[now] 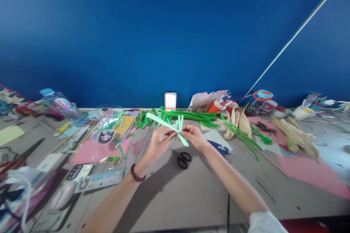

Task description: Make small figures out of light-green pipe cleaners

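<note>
Both hands meet over the middle of the table around a bundle of pale mint-green pipe cleaners. My left hand pinches the bundle from the left, with one long strand pointing up and left. From the right, my right hand pinches it near the spot where several short strands fan out. Black-handled scissors lie just below the hands. Behind them, a row of bright green pipe cleaners lies along the wall. The fingertips partly hide the join of the strands.
A glue gun lies right of my hands. To the left are pink paper with a clear plastic bag, a ruler and a plastic bottle. Dried husks and red paper cups stand right. A phone leans on the blue wall.
</note>
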Demonstrator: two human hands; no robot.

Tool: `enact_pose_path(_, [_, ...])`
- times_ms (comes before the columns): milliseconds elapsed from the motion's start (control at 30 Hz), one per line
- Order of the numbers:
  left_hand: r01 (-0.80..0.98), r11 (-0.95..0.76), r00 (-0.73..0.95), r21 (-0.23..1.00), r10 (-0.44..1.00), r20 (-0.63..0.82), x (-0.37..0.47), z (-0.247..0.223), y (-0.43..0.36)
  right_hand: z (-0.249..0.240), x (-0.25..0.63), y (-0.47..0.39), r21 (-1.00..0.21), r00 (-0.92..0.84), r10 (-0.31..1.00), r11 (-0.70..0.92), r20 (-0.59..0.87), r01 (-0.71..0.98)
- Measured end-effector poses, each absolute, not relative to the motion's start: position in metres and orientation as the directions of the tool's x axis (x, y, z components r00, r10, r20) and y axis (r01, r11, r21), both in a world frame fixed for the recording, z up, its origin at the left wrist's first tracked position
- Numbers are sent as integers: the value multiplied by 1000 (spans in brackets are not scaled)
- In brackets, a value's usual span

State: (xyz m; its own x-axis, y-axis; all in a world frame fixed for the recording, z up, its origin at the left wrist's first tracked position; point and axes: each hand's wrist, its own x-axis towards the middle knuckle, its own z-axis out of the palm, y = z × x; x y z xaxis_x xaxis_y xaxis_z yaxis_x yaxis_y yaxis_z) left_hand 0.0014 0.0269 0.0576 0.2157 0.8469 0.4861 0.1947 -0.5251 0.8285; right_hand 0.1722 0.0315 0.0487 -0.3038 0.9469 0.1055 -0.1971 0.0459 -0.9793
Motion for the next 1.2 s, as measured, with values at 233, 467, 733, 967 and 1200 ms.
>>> enact_pose_path(233, [71,-457,245,887,870,428,4,57,25,48,173,32,-977,-309,945,44,108,-207])
enact_pose_path(467, [34,-347,251,937,911,328,5,61,21,51,172,30,-974,-315,942,50,120,-221])
enact_pose_path(733, [-135,-225,148,965,959,244,9,64,22,44,170,30,-948,-368,917,33,154,-315])
enact_pose_path(967, [76,-313,118,947,946,303,6,61,17,42,168,32,-950,-285,942,89,178,-301])
enact_pose_path(1200, [260,-493,-29,830,855,517,7,63,15,42,166,34,-939,-152,967,151,205,-309])
